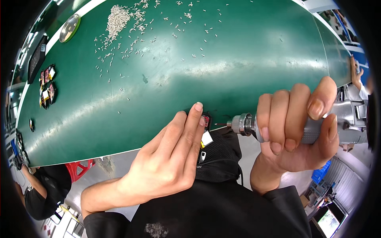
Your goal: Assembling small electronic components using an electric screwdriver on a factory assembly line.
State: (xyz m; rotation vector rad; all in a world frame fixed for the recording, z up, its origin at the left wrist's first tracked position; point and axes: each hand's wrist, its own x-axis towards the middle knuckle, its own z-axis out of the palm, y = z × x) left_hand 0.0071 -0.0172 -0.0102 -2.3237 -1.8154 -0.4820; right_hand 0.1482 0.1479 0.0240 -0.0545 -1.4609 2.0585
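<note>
right hand [295, 127] gripping screwdriver [278, 129], left hand [174, 156] beside

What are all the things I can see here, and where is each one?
Table: one, dark green top with a white edge, fills the upper picture.
Small metal pins: one heap plus many loose, silver, far left part of the table.
Round tin: one, silver with a yellow-green rim, far left corner.
Flat dark tray: one, black, left edge.
Small boards: several, black, red and white, left edge below the tray.
Small part: one, red and black, near table edge, under the left fingertips.
Power screwdriver: one, silver-grey, bit pointing at the small part.
Stool: one, red, under the table.
Left hand: presses the small part.
Right hand: grips the power screwdriver.
</note>
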